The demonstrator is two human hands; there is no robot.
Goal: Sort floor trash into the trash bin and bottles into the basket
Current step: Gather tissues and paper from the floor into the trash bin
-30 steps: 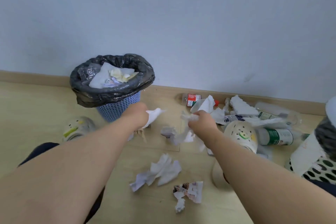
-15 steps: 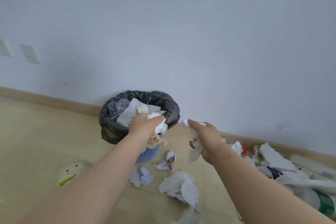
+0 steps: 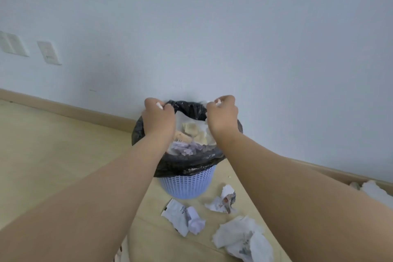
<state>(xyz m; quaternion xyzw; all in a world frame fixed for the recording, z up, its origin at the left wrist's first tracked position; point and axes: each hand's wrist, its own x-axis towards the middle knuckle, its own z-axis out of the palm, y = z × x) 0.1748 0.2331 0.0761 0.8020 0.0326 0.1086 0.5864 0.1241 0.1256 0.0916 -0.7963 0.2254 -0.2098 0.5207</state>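
Pale wall fills the upper half of the view. Tan floor below it, with a tan baseboard along the join.

Both bare forearms reach forward from the near edge, over the trash bin. The bin is light blue plastic mesh and stands on the floor close to the wall. A black bag lines it and folds out over the rim. The bin is filled to near the rim with a paper heap of white, beige and pale purple pieces.

On the floor in front of the bin:
- large crumpled tissue, near right
- flat printed wrapper with a small wad beside it, nearer the bin
- small crumpled printed paper, just right of the bin base
- more white litter at the far right edge by the baseboard, cut off by the frame

Left hand is above the bin's left rim, grip closed, fingers curled around a white scrap that pokes out at the knuckles. Right hand is above the right rim, grip also closed, curled around a paper piece that hangs down toward the heap. The hands are apart, with the bin's opening between them.

Two white wall plates far left on the wall.
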